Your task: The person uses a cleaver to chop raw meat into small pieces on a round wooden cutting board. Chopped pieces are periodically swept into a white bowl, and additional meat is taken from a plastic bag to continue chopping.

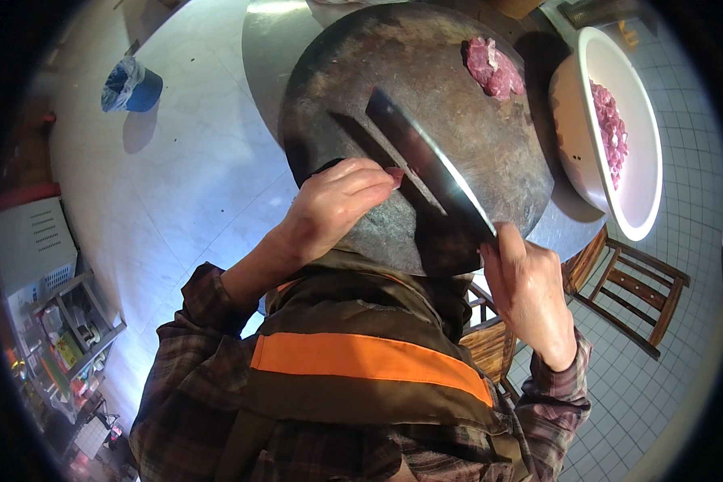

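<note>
My right hand [527, 286] grips the handle of a cleaver [431, 162], whose broad dark blade stands over a round chopping block [343, 78]. A small piece of raw meat [396, 175] shows at the fingertips of my left hand [337, 205], which holds it close beside the blade. Most of that piece is hidden by the fingers. Near the block's far right edge lies a larger lump of raw meat [495, 69]. To the right, a white basin [638, 199] contains a heap of cut raw meat [610, 132].
Under the block is a metal tabletop [265, 66]. Wooden chairs [635, 292] stand on the tiled floor at the right. A blue bin [144, 90] with a plastic liner is on the floor at the far left. A shelf unit [75, 325] holds assorted goods at the left edge.
</note>
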A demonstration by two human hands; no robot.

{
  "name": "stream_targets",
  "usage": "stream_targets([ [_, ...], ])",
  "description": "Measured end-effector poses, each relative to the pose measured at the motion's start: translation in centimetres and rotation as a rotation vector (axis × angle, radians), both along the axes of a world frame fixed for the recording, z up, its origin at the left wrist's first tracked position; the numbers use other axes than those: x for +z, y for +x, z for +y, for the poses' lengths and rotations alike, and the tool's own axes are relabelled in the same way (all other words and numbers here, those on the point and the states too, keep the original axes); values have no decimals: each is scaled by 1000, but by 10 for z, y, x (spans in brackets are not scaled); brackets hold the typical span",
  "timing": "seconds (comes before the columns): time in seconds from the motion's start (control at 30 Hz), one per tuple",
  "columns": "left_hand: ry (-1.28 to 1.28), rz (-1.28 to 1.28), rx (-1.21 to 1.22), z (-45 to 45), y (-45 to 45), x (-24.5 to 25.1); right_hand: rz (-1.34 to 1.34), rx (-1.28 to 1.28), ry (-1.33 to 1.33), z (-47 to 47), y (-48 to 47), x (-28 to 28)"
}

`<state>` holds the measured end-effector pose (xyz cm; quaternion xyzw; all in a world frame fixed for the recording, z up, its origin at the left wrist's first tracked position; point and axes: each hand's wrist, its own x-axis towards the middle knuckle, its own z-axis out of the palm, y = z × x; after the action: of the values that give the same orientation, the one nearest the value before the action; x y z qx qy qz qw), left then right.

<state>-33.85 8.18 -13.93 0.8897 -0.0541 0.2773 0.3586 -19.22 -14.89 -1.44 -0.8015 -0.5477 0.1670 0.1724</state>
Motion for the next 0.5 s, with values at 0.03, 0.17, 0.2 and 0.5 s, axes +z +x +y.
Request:
stream_targets([
  [0.03, 4, 13, -16, 2, -1, 0, -2, 17, -35, -3, -2, 3],
  [0.17, -6, 130, -38, 3, -5, 3, 9, 80, -87, -7, -5, 8],
  [0.2, -14, 127, -39, 3, -6, 4, 14, 85, -93, -6, -5, 8],
  [0.5, -16, 128, -20, 0, -4, 5, 96, 134, 17, 43, 8, -26],
])
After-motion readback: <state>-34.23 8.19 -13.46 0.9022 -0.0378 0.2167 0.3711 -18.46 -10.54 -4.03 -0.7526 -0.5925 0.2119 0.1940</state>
